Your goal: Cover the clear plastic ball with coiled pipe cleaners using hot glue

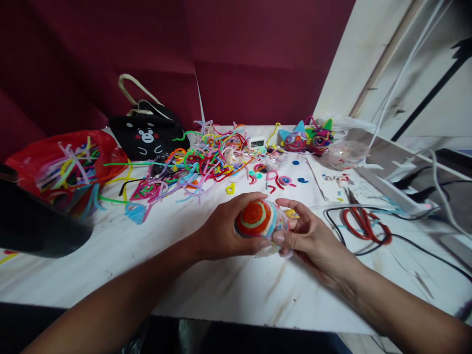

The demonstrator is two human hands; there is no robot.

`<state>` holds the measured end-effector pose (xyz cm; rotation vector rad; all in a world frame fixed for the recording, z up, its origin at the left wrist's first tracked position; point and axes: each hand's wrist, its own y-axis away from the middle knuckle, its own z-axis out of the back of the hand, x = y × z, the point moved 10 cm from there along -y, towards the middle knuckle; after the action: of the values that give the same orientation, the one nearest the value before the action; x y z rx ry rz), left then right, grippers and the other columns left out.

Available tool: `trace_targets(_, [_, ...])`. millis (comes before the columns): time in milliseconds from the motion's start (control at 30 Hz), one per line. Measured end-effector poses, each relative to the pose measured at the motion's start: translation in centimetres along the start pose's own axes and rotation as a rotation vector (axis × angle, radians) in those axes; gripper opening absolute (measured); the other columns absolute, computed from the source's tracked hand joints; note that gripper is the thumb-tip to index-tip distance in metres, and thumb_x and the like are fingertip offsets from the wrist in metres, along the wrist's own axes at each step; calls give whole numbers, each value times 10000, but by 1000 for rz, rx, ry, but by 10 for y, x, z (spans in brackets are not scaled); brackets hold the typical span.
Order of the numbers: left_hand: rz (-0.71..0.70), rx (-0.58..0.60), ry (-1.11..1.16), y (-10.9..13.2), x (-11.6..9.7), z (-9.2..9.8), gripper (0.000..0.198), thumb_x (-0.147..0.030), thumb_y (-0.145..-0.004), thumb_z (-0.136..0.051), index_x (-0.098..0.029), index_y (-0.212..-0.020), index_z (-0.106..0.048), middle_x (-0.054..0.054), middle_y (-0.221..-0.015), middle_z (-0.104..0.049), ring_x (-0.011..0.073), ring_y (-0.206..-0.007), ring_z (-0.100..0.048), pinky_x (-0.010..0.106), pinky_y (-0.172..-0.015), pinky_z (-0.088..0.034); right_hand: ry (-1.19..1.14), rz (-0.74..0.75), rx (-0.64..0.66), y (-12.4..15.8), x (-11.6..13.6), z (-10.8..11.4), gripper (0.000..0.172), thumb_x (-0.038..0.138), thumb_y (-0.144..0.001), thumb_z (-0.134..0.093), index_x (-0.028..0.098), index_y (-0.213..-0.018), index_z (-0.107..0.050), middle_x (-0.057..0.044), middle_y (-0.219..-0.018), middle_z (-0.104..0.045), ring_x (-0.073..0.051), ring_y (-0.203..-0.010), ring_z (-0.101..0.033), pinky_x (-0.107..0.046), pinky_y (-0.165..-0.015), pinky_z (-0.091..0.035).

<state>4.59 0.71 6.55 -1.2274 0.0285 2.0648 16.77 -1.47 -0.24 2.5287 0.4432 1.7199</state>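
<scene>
A round ball (255,219) wound with orange, pale green, white and blue fuzzy strips is held above the white table near its front. My left hand (224,228) wraps round its left side, thumb below and fingers over the top. From the right, my right hand (308,236) grips the ball's clear, partly covered side between thumb and fingers. Something small and yellow (292,214) shows by the right fingers; its shape is partly hidden. Small curled pieces and a blue disc (285,180) lie on the table behind the hands.
A heap of fuzzy sticks (214,157) spreads across the back, beside a red bag (27,156) and a black bag (147,137). Two decorated balls (295,140) stand behind. Red-handled scissors (363,223) and black cables lie right; a dark container (37,226) stands left.
</scene>
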Motion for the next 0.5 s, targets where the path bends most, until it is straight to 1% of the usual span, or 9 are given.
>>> trace_targets(133, [-51,-29,-84,0,-6,1,653,-302,-654,-762,-191,-1255,-530,114,-1246,-628,265,-1085,-630,409,-953,-503,35,-5,-5,0,0,-1,936,282,-486,-948,240,-1257,-418,34,-712,-682,-105,-525,-563,-221,-502,-441])
trace_targets(200, [-80,-52,-111,0,-8,2,645,-247,-629,-746,-196,-1237,-537,109,-1241,-626,271,-1103,-621,415,-964,-498,49,2,23,0,1,-4,912,286,-509,-941,243,-1248,-407,24,-736,-693,-118,-569,-588,-229,-530,-459])
trace_targets(267, [-98,-71,-123,0,-8,3,649,-212,-616,-727,-206,-1236,-535,107,-1254,-617,275,-1126,-611,426,-985,-489,87,25,80,0,4,-8,845,299,-572,-917,244,-1240,-403,8,-783,-706,-122,-614,-604,-240,-570,-476])
trace_targets(333, [-108,-76,-130,0,-7,4,654,-196,-611,-708,-217,-1240,-530,105,-1272,-608,278,-1150,-602,438,-1006,-478,160,53,114,-1,8,-8,778,324,-636,-886,247,-1240,-401,13,-779,-694,-124,-630,-606,-249,-587,-478])
trace_targets(433, [-104,-78,-137,0,-4,6,644,-210,-619,-699,-230,-1240,-527,103,-1274,-607,279,-1156,-600,446,-1012,-474,308,87,88,0,16,0,711,380,-690,-847,248,-1234,-408,46,-699,-633,-121,-593,-570,-244,-551,-436])
trace_targets(500, [-92,-78,-135,0,-1,7,628,-227,-631,-698,-229,-1235,-528,105,-1267,-610,277,-1143,-606,443,-999,-481,428,117,77,1,23,5,613,420,-719,-819,238,-1180,-458,56,-667,-585,-109,-569,-518,-239,-529,-391])
